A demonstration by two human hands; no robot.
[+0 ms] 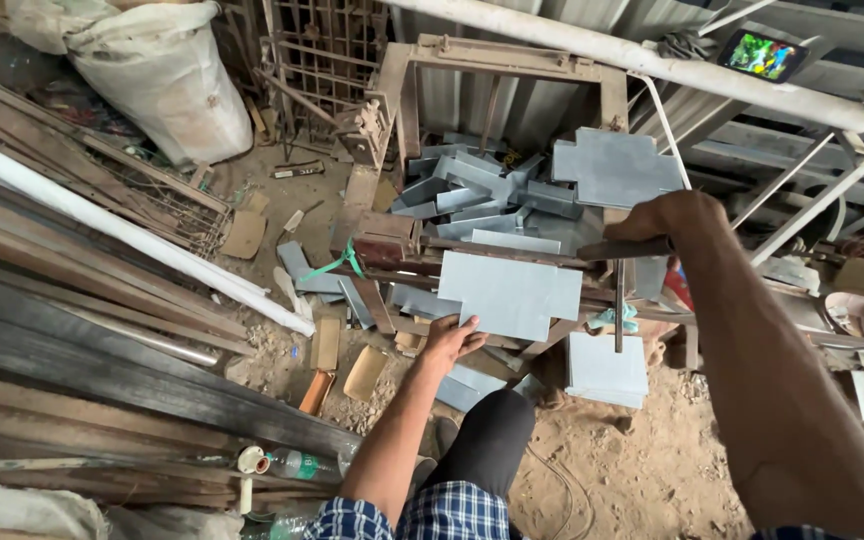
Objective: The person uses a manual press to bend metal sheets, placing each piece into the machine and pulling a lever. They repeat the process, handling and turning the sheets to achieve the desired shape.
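My left hand (449,338) grips the near edge of a grey cross-shaped metal sheet (512,290) that lies flat on a rusty bending frame (407,240). My right hand (670,218) is closed around the dark handle of the frame's lever (624,248), up at the right. A second cross-shaped grey sheet (617,165) stands behind my right hand. Beyond the frame lies a heap of bent grey metal pieces (472,190).
A stack of flat grey sheets (605,368) rests on the sandy floor below the frame. Long pipes and steel bars (102,260) lie at the left. A white sack (167,75) stands top left. A plastic bottle (297,463) lies near my knee (492,430).
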